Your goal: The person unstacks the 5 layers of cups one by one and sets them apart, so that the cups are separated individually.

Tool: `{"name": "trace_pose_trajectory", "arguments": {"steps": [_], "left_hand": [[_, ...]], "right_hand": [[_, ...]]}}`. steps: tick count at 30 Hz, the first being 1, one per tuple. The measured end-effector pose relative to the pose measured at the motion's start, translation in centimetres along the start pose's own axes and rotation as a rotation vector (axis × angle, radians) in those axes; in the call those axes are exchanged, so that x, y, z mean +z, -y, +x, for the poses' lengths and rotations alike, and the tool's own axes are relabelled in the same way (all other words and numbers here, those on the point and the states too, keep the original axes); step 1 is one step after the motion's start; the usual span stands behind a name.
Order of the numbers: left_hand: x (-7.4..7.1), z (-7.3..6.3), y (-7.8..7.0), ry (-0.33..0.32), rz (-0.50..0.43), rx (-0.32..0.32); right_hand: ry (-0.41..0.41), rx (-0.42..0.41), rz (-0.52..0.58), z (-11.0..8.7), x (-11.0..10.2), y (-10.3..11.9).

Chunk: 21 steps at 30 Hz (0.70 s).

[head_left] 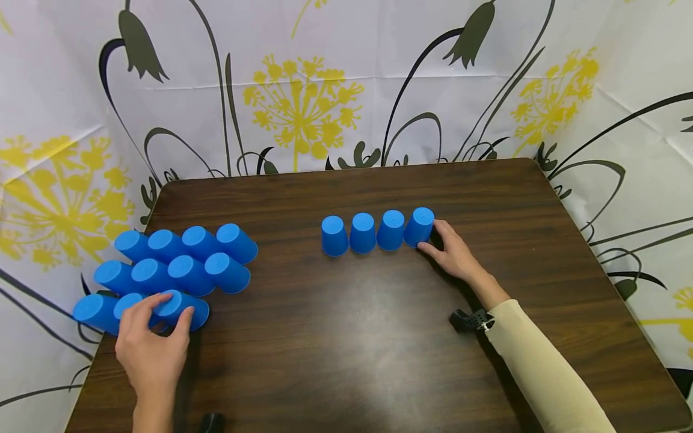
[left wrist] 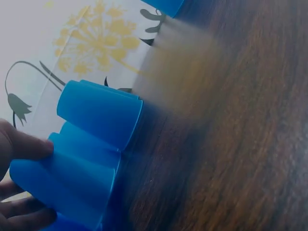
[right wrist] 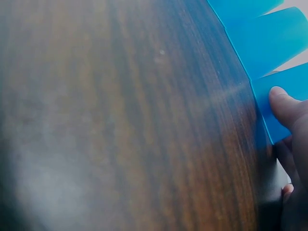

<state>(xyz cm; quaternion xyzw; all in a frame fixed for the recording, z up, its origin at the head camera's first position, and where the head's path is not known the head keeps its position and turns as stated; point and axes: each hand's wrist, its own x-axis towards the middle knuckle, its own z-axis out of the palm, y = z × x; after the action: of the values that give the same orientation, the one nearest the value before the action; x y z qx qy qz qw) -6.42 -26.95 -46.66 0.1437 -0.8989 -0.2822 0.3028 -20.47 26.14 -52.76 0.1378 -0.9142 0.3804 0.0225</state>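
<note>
Blue cups stand upside down on the brown table. At the left, my left hand (head_left: 153, 349) grips the cup (head_left: 186, 308) at the right end of the front row, thumb and fingers on opposite sides. The left wrist view shows that cup (left wrist: 67, 185) between the fingers, its rim close to the tabletop. Farther back and right of the middle, my right hand (head_left: 455, 255) holds the rightmost cup (head_left: 419, 227) of a straight row of several. In the right wrist view the thumb presses the side of this cup (right wrist: 269, 113), low near its rim.
Two more rows of cups (head_left: 227, 273) stand behind the left hand's row, close together. The other cups (head_left: 362, 233) of the right hand's row stand left of it, with small gaps. A patterned white cloth (head_left: 379, 78) hangs behind the table (head_left: 335, 355).
</note>
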Motion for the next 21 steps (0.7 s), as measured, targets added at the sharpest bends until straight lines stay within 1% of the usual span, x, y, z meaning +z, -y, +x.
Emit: {"name": "trace_pose_trajectory", "arguments": {"steps": [5,11,15,21], "left_hand": [[0.5,0.09,-0.14,0.011,0.035,-0.047],[0.9,0.17,-0.14,0.007,0.029,-0.08],[0.81,0.19,-0.14,0.012,0.02,-0.087],[0.7,0.2,-0.26,0.011,0.014,-0.075]], "right_hand": [[-0.004,-0.001,0.003,-0.04,0.06,-0.13],[0.001,0.001,0.005,-0.16,0.15,-0.17],[-0.003,-0.002,0.008,-0.11,0.12,-0.13],[0.0,0.0,0.006,0.01,-0.02,0.01]]}}
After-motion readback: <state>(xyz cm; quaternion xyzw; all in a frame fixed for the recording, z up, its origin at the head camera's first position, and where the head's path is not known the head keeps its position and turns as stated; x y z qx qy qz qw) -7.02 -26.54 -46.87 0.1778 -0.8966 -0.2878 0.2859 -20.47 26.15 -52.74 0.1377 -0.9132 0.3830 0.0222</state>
